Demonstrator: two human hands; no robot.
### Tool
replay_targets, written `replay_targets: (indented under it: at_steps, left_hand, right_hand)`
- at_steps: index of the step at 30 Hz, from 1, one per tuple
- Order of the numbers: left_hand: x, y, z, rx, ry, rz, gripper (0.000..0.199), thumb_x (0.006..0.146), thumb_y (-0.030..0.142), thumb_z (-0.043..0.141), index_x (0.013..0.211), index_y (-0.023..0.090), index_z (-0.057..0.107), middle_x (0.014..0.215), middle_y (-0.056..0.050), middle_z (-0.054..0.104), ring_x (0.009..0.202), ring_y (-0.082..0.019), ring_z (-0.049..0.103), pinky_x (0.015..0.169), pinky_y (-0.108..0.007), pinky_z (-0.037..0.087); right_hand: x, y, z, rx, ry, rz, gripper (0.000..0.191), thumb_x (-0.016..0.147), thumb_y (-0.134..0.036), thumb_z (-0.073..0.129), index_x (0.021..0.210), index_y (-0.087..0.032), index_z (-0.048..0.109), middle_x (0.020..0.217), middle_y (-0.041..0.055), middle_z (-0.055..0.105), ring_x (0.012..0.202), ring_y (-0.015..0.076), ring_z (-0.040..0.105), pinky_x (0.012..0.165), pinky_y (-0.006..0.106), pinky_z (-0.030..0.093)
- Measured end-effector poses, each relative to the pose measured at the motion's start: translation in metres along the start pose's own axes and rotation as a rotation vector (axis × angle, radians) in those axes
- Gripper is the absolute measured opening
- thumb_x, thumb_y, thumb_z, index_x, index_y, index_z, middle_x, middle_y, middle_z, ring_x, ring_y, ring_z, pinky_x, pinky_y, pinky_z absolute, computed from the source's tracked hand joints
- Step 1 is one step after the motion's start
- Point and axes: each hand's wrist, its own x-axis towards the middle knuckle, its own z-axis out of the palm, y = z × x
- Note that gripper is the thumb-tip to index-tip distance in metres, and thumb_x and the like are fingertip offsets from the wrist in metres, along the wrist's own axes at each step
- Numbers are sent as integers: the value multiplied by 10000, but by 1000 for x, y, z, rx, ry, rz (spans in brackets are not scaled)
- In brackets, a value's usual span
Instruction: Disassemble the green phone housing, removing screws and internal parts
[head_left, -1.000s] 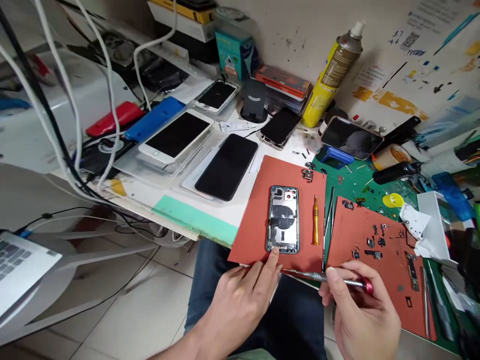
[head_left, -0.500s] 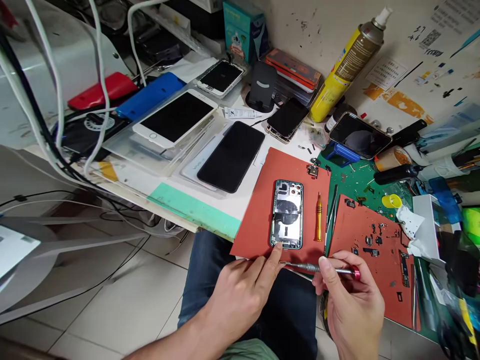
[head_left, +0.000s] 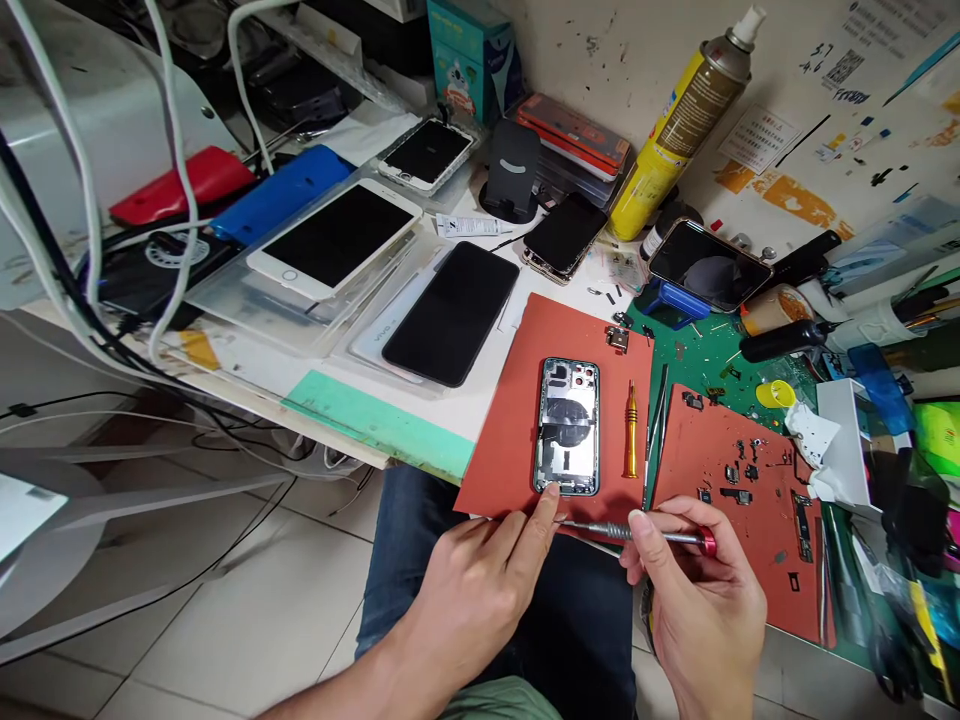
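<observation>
A stripped phone housing (head_left: 568, 465) lies face up on a reddish-brown mat (head_left: 499, 440), its metal inner side showing. My left hand (head_left: 487, 570) has its index finger stretched out, the tip touching the housing's bottom edge; the other fingers are bent beneath and partly hidden. In my right hand (head_left: 697, 590) is a slim screwdriver (head_left: 616, 531) with a grey grip and a red end cap, pinched between thumb and fingers. It lies nearly level, its tip close by my left fingertips, below the housing. A gold screwdriver (head_left: 631, 440) rests right of the housing.
Tweezers (head_left: 658, 425) lie between the mats. A second mat (head_left: 757, 560) carries several small phone parts. A black-screened phone (head_left: 451, 315) and a white phone (head_left: 334, 238) lie to the left. A yellow spray can (head_left: 667, 150) stands at the back.
The whole view has shifted slightly, so the bench items sit a little further left. Both hands, the screwdriver and the housing keep about the same places relative to each other.
</observation>
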Motion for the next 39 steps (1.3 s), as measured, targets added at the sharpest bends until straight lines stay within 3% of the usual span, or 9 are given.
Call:
replay_targets:
  at_steps: [39]
  left_hand:
    - [8, 1, -6, 0, 14, -12, 390, 1063, 21, 481, 1428, 64, 609, 811, -10, 720, 596, -130, 668, 589, -296, 511]
  right_hand:
    - [-2, -22, 4, -159, -30, -120, 342, 797, -408, 963, 967, -210, 742, 739, 3, 760, 534, 146, 699, 511, 241, 632]
